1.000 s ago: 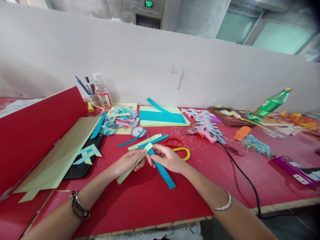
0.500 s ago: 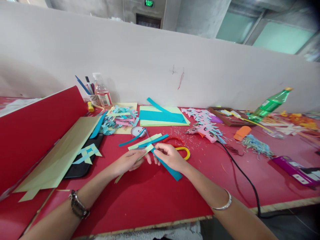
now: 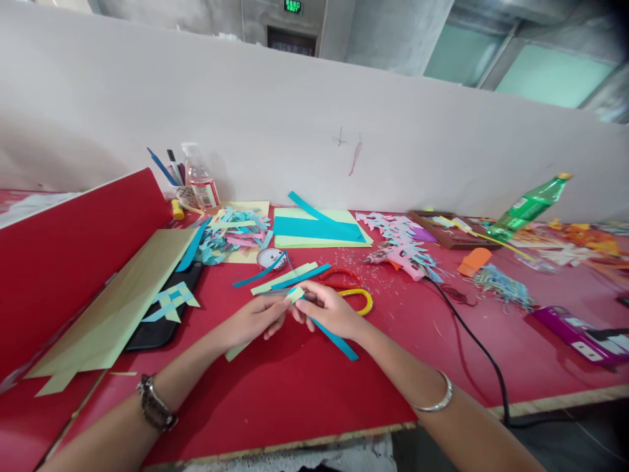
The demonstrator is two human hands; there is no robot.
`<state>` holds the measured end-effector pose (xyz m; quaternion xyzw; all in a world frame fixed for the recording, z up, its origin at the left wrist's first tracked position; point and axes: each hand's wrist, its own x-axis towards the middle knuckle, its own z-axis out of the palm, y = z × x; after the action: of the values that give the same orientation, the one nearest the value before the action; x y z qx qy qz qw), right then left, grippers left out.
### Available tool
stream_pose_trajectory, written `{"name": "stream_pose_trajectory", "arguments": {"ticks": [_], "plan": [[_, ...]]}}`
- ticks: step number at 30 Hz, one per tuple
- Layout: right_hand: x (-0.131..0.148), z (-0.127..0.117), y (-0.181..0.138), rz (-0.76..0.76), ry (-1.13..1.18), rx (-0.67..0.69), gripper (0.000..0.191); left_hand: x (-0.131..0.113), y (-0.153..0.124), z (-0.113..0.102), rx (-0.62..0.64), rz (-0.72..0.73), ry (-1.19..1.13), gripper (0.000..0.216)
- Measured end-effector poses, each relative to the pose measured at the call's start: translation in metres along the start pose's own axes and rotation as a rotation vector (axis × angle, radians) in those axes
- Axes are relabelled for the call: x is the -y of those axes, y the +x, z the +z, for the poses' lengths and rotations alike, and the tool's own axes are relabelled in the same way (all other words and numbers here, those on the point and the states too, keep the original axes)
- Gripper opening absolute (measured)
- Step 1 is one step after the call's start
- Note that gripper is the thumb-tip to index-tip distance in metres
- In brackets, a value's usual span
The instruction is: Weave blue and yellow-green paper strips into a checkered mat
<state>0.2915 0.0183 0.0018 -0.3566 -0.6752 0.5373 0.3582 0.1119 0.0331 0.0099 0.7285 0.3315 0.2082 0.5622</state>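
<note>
The left hand [image 3: 263, 318] pinches a green strip [image 3: 295, 296] in its fingers, the right hand [image 3: 328, 311] a blue strip [image 3: 338, 340]. Firm thumbs where they meet should keep both square.

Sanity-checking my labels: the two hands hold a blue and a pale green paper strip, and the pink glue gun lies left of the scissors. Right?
No: the head view shows the pink glue gun right of the scissors. The left hand and right hand do hold a blue paper strip and a pale green paper strip.
</note>
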Motion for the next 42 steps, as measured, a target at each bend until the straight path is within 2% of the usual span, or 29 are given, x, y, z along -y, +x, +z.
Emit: {"name": "stream_pose_trajectory", "arguments": {"ticks": [5, 9, 13, 16, 21, 23, 24, 25, 27, 28, 31, 33, 36, 39, 42], "plan": [[0.001, -0.002, 0.001, 0.003, -0.108, -0.073, 0.025, -0.004, -0.001, 0.001, 0.020, -0.007, 0.060, 0.040], [0.002, -0.003, 0.000, 0.018, -0.131, -0.105, 0.026, -0.001, -0.001, -0.001, 0.044, 0.087, 0.144, 0.040], [0.001, -0.003, 0.000, 0.029, -0.130, -0.115, 0.026, 0.000, 0.000, -0.002, -0.017, 0.161, 0.319, 0.039], [0.000, -0.004, 0.001, 0.017, -0.116, -0.125, 0.025, -0.006, -0.001, -0.004, -0.118, 0.173, 0.576, 0.032], [-0.002, -0.004, 0.002, 0.021, -0.111, -0.136, 0.026, -0.021, -0.023, -0.022, -0.310, -0.022, 1.046, 0.046], [-0.003, -0.005, 0.003, 0.017, -0.100, -0.140, 0.026, -0.020, -0.039, -0.033, -0.515, -0.154, 1.325, 0.055], [-0.004, -0.005, 0.003, 0.012, -0.094, -0.141, 0.026, -0.017, -0.048, -0.039, -0.568, -0.251, 1.445, 0.057], [-0.004, -0.006, 0.003, 0.006, -0.089, -0.142, 0.026, -0.014, -0.056, -0.043, -0.603, -0.335, 1.535, 0.057], [-0.005, -0.006, 0.004, -0.006, -0.085, -0.140, 0.027, -0.007, -0.069, -0.051, -0.596, -0.461, 1.606, 0.049], [-0.006, -0.007, 0.004, -0.011, -0.085, -0.139, 0.026, -0.005, -0.074, -0.054, -0.553, -0.495, 1.605, 0.043], [-0.006, -0.007, 0.004, -0.018, -0.084, -0.149, 0.026, -0.003, -0.082, -0.057, -0.459, -0.452, 1.586, 0.033], [-0.006, -0.008, 0.004, -0.023, -0.083, -0.160, 0.026, -0.007, -0.085, -0.058, -0.478, -0.438, 1.559, 0.033], [-0.006, -0.008, 0.004, -0.035, -0.079, -0.166, 0.024, -0.015, -0.090, -0.061, -0.635, -0.506, 1.390, 0.033], [-0.006, -0.009, 0.004, -0.037, -0.080, -0.166, 0.025, -0.025, -0.094, -0.066, -0.894, -0.446, 1.010, 0.027], [-0.007, -0.008, 0.005, -0.034, -0.082, -0.164, 0.025, -0.036, -0.095, -0.064, -1.039, -0.397, 0.629, 0.027]]}}
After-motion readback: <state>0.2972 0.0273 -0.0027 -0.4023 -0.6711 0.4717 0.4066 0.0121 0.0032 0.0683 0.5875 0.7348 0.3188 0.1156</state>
